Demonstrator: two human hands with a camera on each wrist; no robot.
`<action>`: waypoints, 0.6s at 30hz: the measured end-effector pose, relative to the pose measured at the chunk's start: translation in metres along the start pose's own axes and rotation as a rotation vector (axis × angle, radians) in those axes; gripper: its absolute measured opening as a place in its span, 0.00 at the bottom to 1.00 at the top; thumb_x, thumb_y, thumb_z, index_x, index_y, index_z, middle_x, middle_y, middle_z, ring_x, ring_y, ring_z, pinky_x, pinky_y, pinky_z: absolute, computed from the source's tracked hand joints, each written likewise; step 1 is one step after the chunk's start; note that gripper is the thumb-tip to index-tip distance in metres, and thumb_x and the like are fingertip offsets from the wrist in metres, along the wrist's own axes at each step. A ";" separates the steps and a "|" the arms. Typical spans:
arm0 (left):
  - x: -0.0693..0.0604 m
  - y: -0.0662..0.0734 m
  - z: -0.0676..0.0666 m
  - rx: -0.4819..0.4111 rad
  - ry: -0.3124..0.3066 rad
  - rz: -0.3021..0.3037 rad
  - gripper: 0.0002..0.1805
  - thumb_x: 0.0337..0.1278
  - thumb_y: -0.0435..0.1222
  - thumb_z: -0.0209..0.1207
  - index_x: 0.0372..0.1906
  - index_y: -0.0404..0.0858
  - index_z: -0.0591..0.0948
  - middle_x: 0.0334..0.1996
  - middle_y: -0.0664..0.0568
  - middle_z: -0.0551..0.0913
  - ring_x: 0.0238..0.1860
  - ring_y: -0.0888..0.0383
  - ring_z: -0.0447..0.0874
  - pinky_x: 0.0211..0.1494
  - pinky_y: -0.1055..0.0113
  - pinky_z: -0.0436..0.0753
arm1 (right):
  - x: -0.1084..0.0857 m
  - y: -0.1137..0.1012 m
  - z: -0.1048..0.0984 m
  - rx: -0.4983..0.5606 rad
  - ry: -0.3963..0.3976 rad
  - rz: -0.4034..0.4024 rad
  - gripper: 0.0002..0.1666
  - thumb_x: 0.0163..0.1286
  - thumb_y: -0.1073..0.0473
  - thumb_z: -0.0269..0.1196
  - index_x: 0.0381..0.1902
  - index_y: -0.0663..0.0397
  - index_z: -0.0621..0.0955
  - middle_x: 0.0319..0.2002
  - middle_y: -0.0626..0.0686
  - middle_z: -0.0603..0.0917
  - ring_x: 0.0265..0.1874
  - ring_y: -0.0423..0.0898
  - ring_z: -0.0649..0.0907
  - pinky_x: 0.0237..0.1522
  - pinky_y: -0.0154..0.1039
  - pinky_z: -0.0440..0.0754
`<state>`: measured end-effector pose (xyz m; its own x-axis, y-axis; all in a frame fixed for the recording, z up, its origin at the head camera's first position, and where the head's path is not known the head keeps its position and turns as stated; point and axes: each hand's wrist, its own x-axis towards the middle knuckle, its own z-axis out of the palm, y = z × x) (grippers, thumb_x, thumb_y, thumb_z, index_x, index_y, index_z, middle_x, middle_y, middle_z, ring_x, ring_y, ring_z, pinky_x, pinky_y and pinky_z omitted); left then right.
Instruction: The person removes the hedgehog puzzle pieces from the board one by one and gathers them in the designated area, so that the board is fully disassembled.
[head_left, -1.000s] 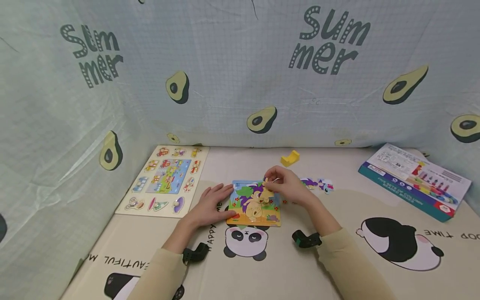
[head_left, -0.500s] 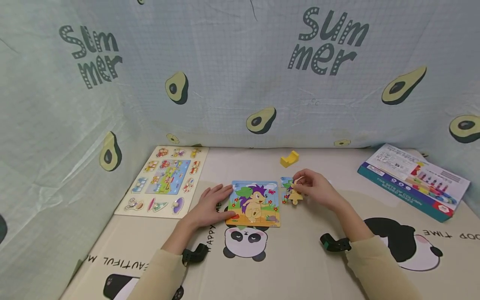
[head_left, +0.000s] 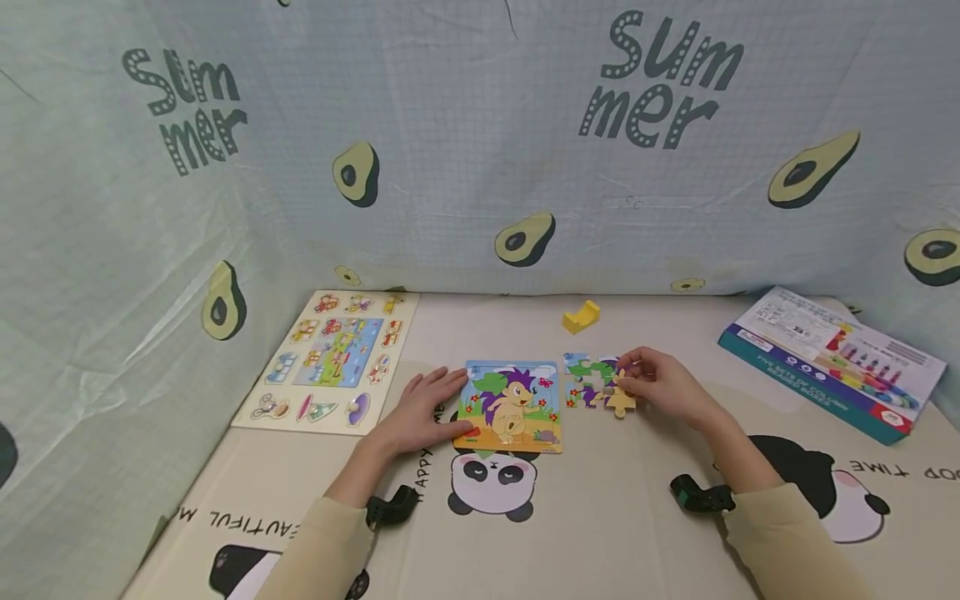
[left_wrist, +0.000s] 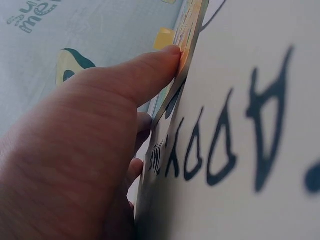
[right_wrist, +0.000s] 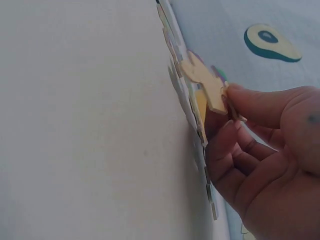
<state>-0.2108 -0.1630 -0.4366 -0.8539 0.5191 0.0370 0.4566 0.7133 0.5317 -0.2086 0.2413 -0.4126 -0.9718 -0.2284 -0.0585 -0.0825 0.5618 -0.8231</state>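
Observation:
My left hand (head_left: 422,417) lies with its fingers fairly straight along the left side of a square puzzle board (head_left: 513,408) with a purple-haired hedgehog picture. Its thumb presses on the board's edge, as the left wrist view also shows. To the right, my right hand (head_left: 666,388) pinches a tan jigsaw piece (right_wrist: 212,90) between thumb and fingers, tilted just above the tabletop. Loose jigsaw pieces (head_left: 577,367) with blue, green and purple print lie between the board and that hand. My fingers cover part of the group.
A wooden peg puzzle (head_left: 337,358) with vehicle pictures lies at the left. A yellow curved block (head_left: 581,317) sits at the back. At the right is a teal and white box (head_left: 832,362). A printed curtain (head_left: 450,150) rises behind the table.
My right hand has moved from over the board to the right, carrying the tan jigsaw piece to the loose pieces, which now show more fully. My left hand has stayed in place.

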 end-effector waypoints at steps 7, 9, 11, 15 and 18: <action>0.000 0.001 0.000 0.007 -0.004 -0.007 0.46 0.59 0.57 0.65 0.77 0.41 0.65 0.75 0.50 0.65 0.79 0.46 0.48 0.78 0.44 0.40 | -0.002 0.002 0.001 -0.079 0.020 -0.014 0.18 0.73 0.60 0.64 0.55 0.66 0.76 0.39 0.55 0.79 0.36 0.49 0.76 0.32 0.34 0.78; 0.000 0.001 0.000 0.008 -0.005 -0.008 0.46 0.59 0.57 0.65 0.77 0.41 0.65 0.75 0.50 0.65 0.79 0.45 0.48 0.78 0.44 0.40 | -0.002 0.003 0.002 -0.114 0.030 -0.023 0.17 0.73 0.60 0.64 0.54 0.66 0.77 0.39 0.55 0.79 0.37 0.49 0.76 0.34 0.34 0.77; 0.000 0.000 0.000 0.007 -0.006 -0.006 0.46 0.59 0.57 0.65 0.77 0.41 0.66 0.75 0.50 0.65 0.79 0.45 0.48 0.78 0.43 0.41 | -0.003 0.004 0.003 -0.137 0.032 -0.031 0.17 0.73 0.60 0.64 0.54 0.65 0.77 0.39 0.54 0.80 0.38 0.49 0.77 0.36 0.35 0.78; -0.001 0.001 -0.001 0.002 -0.001 0.001 0.46 0.59 0.56 0.65 0.77 0.40 0.66 0.75 0.49 0.65 0.78 0.45 0.49 0.77 0.43 0.41 | -0.003 0.004 0.004 -0.168 0.036 -0.048 0.15 0.73 0.62 0.64 0.52 0.65 0.78 0.39 0.54 0.80 0.39 0.49 0.77 0.38 0.35 0.78; -0.001 0.002 -0.002 0.000 0.001 0.007 0.46 0.58 0.56 0.65 0.77 0.40 0.65 0.75 0.49 0.65 0.78 0.45 0.49 0.78 0.43 0.41 | -0.002 0.004 0.004 -0.184 0.034 -0.056 0.14 0.72 0.63 0.64 0.51 0.65 0.78 0.38 0.54 0.80 0.39 0.49 0.77 0.38 0.35 0.77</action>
<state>-0.2092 -0.1627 -0.4342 -0.8511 0.5234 0.0417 0.4624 0.7095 0.5318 -0.2056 0.2406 -0.4176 -0.9713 -0.2378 0.0063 -0.1725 0.6859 -0.7070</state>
